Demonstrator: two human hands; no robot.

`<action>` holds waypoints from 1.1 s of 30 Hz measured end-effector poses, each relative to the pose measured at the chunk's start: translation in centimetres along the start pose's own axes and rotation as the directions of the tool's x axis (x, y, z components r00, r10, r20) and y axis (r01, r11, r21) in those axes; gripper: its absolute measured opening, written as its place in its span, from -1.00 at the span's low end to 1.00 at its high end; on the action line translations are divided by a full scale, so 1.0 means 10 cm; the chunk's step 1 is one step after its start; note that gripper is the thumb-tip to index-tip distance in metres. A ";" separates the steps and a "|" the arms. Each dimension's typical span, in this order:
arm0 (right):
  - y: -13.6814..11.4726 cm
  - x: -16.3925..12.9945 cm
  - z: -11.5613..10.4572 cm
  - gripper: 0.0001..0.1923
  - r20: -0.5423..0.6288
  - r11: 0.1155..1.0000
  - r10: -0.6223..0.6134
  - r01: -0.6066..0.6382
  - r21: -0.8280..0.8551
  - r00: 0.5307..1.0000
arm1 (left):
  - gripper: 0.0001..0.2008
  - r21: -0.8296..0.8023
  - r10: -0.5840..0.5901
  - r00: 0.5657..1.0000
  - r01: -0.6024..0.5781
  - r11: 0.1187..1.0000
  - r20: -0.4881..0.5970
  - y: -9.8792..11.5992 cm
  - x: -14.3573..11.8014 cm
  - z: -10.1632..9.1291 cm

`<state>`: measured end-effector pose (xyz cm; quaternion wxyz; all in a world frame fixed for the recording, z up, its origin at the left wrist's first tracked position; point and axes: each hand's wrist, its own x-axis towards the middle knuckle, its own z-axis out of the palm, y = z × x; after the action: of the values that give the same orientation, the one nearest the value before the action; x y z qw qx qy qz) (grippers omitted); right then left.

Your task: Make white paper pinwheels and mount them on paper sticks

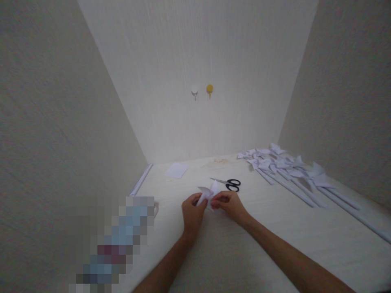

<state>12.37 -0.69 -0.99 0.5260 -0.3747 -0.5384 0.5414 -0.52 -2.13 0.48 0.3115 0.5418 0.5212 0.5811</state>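
A white paper pinwheel (208,193) with folded, pointed blades is held up between both hands, above the table. My left hand (193,212) is closed on its left side, thumb in front and fingers behind. From the right, my right hand (229,205) pinches at the pinwheel's right side and middle; whether something small sits between those fingertips is hidden. Just beyond the hands lie scissors (232,185) with black handles, their blades pointing left. A flat white paper sheet (176,170) rests farther back on the left.
Several paper pinwheels on rolled paper sticks (296,188) are spread along the table's right side. A rolled paper tube (141,180) lies by the left wall. A blurred-out object (122,232) stands at front left. Two hooks, white (194,90) and yellow (209,89), hang on the back wall.
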 end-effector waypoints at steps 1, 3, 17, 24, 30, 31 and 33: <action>0.00 0.00 0.00 -0.87 0.008 1.000 0.011 -0.011 0.020 1.000 | -0.84 -0.001 -0.004 1.000 0.004 1.000 -0.002 0.01 0.00 0.00; -0.01 -0.01 0.01 -0.83 0.025 0.998 0.027 -0.028 0.053 0.999 | -0.84 -0.005 -0.015 1.000 0.015 1.000 0.000 0.02 0.01 0.00; -0.04 -0.01 -0.02 -0.91 0.044 0.995 -0.024 0.020 0.096 0.999 | -0.83 0.014 -0.013 1.000 0.013 1.000 0.003 -0.02 0.02 -0.01; -0.03 0.00 -0.04 -0.88 0.014 0.996 -0.027 0.026 0.082 1.000 | -0.84 0.013 -0.011 1.000 0.011 1.000 -0.007 -0.03 0.02 -0.01; -0.05 -0.03 -0.03 -0.86 0.020 1.000 -0.003 0.003 0.031 1.000 | -0.83 0.021 -0.002 1.000 0.002 1.000 -0.004 -0.05 0.02 -0.01; -0.05 -0.03 -0.02 -0.84 0.015 1.000 0.000 0.000 0.015 1.000 | -0.83 0.021 0.001 1.000 -0.001 1.000 0.000 -0.05 0.02 -0.01; -0.03 -0.02 -0.01 -0.83 -0.015 1.000 0.002 -0.002 -0.026 1.000 | -0.83 0.022 0.006 1.000 -0.006 1.000 0.001 -0.04 0.01 -0.01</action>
<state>12.59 -0.92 -0.76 0.5247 -0.3861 -0.5410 0.5319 -0.70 -1.93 0.10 0.3041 0.5470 0.5259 0.5760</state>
